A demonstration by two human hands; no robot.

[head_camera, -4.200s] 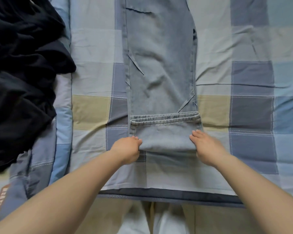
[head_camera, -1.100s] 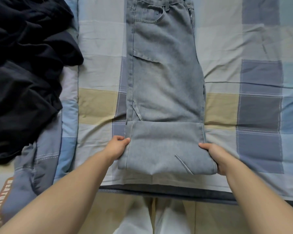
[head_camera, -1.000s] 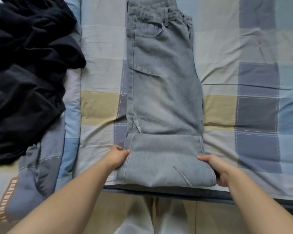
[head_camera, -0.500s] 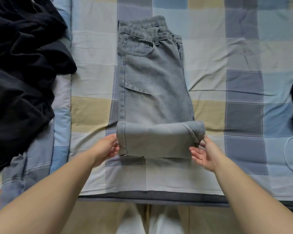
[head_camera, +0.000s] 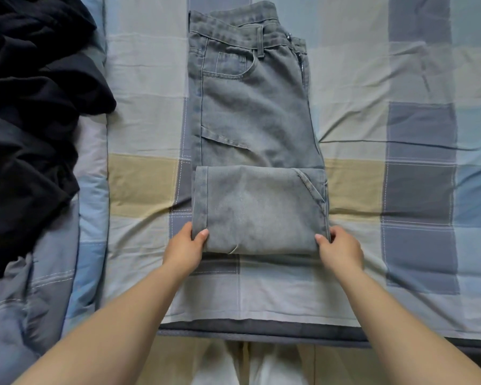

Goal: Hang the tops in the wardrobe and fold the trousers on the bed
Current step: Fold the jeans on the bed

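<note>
A: Grey denim, the trousers [head_camera: 254,129], are lying flat at the middle of the bed [head_camera: 400,79], waistband at twelve o'clock, legs folded into a thick packet at six o'clock. You are folding them, part way through.

B: And my hands?

A: Your left hand [head_camera: 184,249] is pinching the packet's near corner at seven o'clock, thumb on top; your right hand [head_camera: 340,250] is pinching the corner at five o'clock. Next, I judge, you are needing to turn the packet again toward twelve o'clock, both corners level.

B: What is differing from half a second ago?

A: The packet is lying wider and flatter, and further up the legs. The black clothes [head_camera: 31,107] at nine o'clock are staying put.
</note>
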